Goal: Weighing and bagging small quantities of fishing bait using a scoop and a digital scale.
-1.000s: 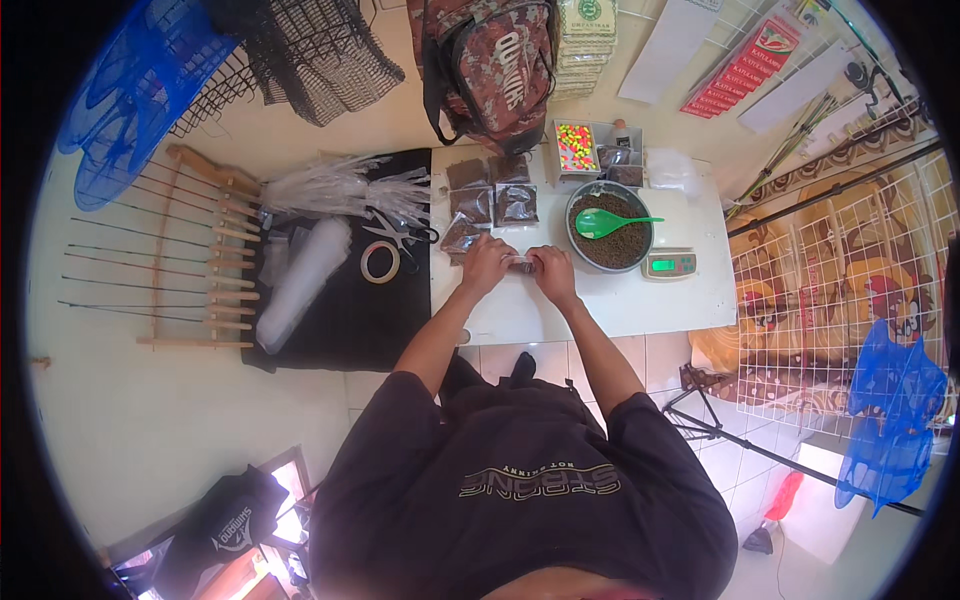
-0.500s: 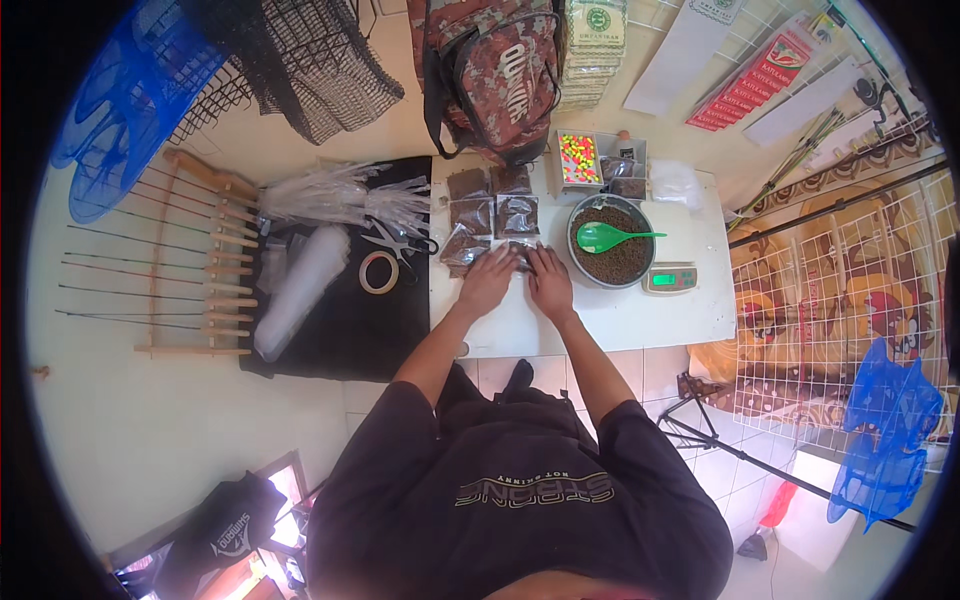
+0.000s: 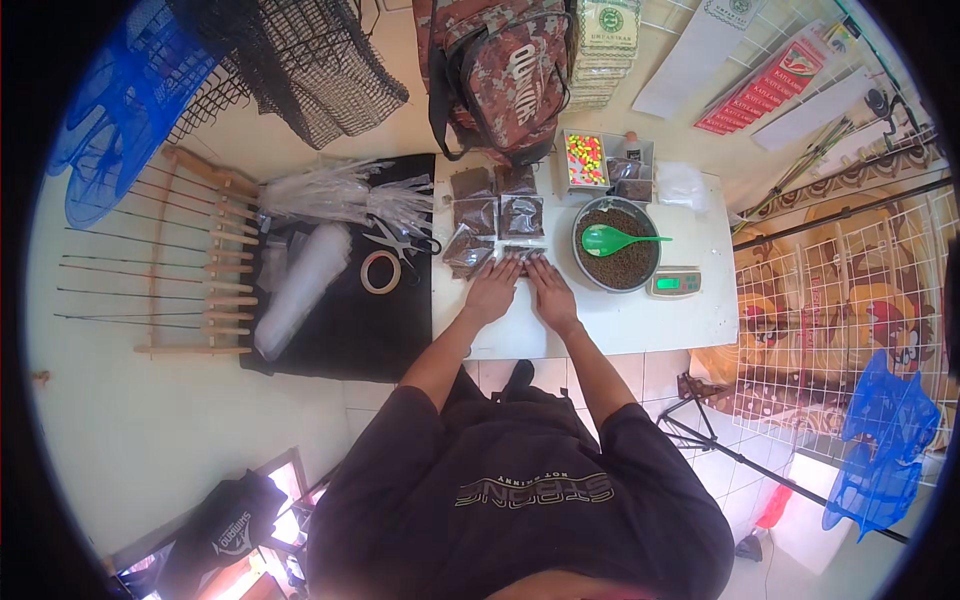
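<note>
Side by side on the white table [image 3: 600, 328], my left hand [image 3: 494, 284] and my right hand [image 3: 551, 287] lie flat with fingers stretched out. Their fingertips press on a small clear plastic bag of brown pellets [image 3: 523, 252], largely covered by them. Just beyond it are several similar filled bags [image 3: 521, 216] in two columns, one of them tilted next to my left fingers. A round grey basin [image 3: 640, 282] of brown pellets stands right of my right hand, with a green spoon [image 3: 604, 240] lying on the pellets.
A digital scale [image 3: 675, 283] sits right of the basin. Behind are a tray of bright coloured pieces [image 3: 584, 160] and white plastic bags [image 3: 681, 186]. On the black cloth [image 3: 345, 345] at left lie scissors [image 3: 392, 243], a tape roll [image 3: 380, 272] and clear plastic sleeves [image 3: 305, 290]. A camouflage backpack [image 3: 510, 85] hangs behind.
My two hands have come closer together, and their fingers now lie side by side across the small bag. The view has shifted slightly.
</note>
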Demonstrator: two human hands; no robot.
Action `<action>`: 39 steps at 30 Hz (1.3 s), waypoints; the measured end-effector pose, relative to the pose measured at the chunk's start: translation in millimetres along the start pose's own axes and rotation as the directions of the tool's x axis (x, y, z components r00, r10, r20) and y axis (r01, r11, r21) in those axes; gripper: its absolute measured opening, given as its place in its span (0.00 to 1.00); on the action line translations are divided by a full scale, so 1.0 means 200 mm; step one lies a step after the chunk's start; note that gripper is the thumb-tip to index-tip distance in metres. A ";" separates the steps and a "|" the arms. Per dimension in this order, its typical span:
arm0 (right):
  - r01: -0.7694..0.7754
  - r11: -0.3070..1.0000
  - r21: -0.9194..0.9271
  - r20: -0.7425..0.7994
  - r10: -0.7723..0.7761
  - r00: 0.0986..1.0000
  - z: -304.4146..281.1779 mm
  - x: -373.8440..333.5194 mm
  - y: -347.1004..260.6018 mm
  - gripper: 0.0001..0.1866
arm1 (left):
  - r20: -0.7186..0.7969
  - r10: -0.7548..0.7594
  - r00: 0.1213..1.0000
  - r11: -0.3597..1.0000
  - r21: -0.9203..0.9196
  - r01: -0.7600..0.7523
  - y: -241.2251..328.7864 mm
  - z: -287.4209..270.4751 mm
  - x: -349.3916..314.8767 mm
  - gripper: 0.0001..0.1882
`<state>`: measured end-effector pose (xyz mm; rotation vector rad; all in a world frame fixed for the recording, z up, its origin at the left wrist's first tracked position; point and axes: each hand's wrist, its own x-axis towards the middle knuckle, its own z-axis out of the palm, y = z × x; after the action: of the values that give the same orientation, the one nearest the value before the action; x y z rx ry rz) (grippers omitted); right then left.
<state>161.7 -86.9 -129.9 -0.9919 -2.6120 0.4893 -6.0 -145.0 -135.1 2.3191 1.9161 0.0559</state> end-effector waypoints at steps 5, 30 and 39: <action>0.005 0.998 -0.066 0.076 0.000 0.997 0.03 -0.01 0.03 0.34 | 0.026 -0.018 1.000 0.995 0.097 0.016 0.03 0.00 0.04 0.29; -0.045 0.999 -0.023 0.146 0.048 0.988 0.02 0.01 -0.04 0.30 | -0.016 -0.173 0.985 0.980 -0.100 0.171 0.00 -0.06 -0.07 0.28; -0.074 0.996 0.056 0.073 0.070 0.995 0.05 0.08 -0.15 0.29 | -0.137 -0.281 0.950 0.953 -0.157 0.259 -0.10 -0.14 -0.20 0.32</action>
<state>128.6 -100.0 -124.3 -1.0713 -2.6148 0.6258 -37.1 -177.3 -107.1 1.9989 2.2116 0.3412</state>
